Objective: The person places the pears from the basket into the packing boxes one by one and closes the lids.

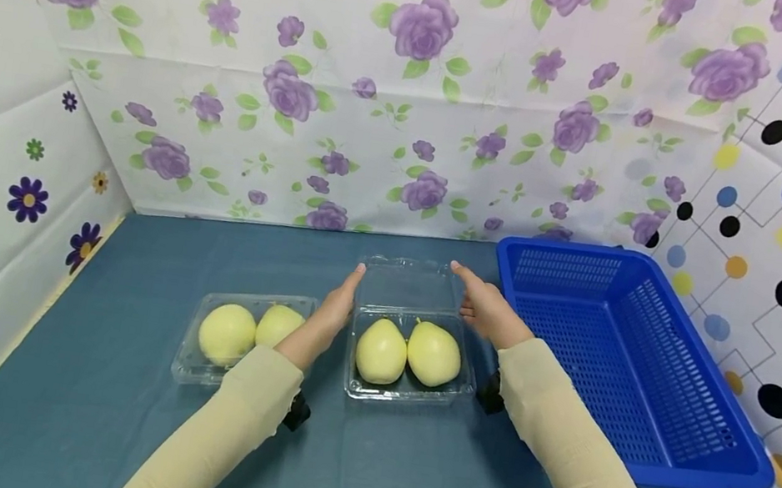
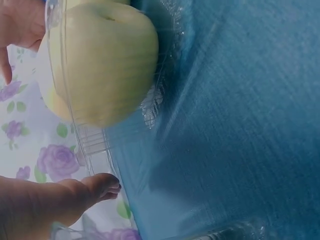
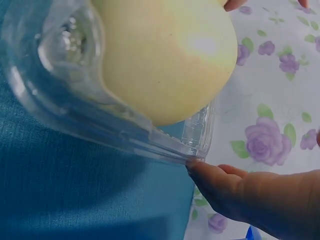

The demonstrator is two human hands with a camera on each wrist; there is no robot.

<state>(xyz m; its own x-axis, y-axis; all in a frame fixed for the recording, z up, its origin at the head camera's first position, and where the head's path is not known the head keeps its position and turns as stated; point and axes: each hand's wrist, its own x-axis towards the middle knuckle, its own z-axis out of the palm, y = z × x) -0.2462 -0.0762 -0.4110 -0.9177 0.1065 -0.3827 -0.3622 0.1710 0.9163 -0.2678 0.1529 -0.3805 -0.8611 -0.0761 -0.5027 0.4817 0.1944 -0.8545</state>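
Note:
Two pale yellow pears (image 1: pixel 382 351) sit side by side in a clear plastic clamshell box (image 1: pixel 406 399), its hinged lid (image 1: pixel 404 282) raised at the far side. My left hand (image 1: pixel 333 309) is at the left of the lid, fingers extended near the back corner. On the other side, my right hand (image 1: pixel 490 311) has its fingertips at the lid's right edge. The right wrist view shows those fingertips (image 3: pixel 197 167) touching the box's back corner. A pear (image 2: pixel 107 62) fills much of the left wrist view, behind the clear wall.
A second clear box (image 1: pixel 190 370) with two pears stands to the left, partly covered by my left forearm. A large blue plastic basket (image 1: pixel 693 357) occupies the right side. Patterned sheets (image 1: pixel 362 29) rise behind the blue-green tabletop (image 1: pixel 109 354) and along both sides.

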